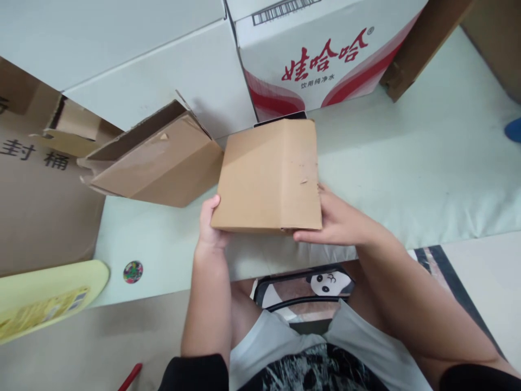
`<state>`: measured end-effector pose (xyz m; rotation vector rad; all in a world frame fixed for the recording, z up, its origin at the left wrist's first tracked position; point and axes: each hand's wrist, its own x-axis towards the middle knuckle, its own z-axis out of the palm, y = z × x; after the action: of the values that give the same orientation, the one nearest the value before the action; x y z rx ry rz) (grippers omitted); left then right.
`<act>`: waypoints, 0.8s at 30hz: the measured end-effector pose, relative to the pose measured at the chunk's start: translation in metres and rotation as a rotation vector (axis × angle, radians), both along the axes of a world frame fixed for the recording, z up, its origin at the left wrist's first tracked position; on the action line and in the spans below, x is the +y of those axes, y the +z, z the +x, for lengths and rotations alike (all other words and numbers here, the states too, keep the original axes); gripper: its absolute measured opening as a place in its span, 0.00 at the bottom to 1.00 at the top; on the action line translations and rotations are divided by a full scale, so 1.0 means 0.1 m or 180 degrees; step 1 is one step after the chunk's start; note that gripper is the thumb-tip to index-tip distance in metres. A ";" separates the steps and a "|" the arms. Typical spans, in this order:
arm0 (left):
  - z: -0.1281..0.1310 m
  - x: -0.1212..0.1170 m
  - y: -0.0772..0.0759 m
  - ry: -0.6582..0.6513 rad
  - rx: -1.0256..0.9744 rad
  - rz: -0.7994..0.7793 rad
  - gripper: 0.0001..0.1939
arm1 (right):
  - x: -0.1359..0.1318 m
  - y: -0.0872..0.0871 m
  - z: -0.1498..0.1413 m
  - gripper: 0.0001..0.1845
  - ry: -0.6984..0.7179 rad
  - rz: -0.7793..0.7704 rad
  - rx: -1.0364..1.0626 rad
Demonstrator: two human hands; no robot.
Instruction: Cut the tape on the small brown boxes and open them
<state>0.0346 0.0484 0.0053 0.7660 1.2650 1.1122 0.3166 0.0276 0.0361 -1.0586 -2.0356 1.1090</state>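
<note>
A small brown cardboard box (252, 179) is held between both my hands at the middle of the view, above a pale green covered surface (407, 179). My left hand (211, 225) grips its lower left corner, with the thumb on the side and the fingers hidden beneath. My right hand (334, 220) clasps the lower right side; one finger lies along the bottom edge and the rest are partly hidden behind the box. Just left of the held box stands another brown carton (163, 163), tilted, with its top open. A dark flat edge (299, 115) shows behind the held box.
White cartons (163, 81) line the back, one a water carton (325, 60) with red lettering. A large brown carton (40, 206) stands at left, near a yellow-green container (52, 293) and a round colourful disc (133, 272). A blue object (513, 130) lies at the right edge.
</note>
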 end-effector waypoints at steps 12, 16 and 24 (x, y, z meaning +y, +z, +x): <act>0.04 -0.06 -0.19 -0.0245 0.0181 0.0653 0.39 | 0.00 -0.10 -0.07 0.21 -0.1900 -0.0240 -0.0071; -0.02 -0.10 -0.23 -0.0742 0.0259 0.0982 0.44 | -0.02 -0.13 -0.07 0.25 -0.2143 -0.0205 0.0801; 0.03 -0.02 -0.21 -0.0988 0.0381 0.1726 0.42 | 0.07 -0.21 -0.07 0.15 -0.2910 -0.0906 0.2394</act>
<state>0.0377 0.0467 -0.0159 1.4024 0.8991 1.1732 0.3092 0.0341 0.0150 -1.2477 -0.6790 1.0475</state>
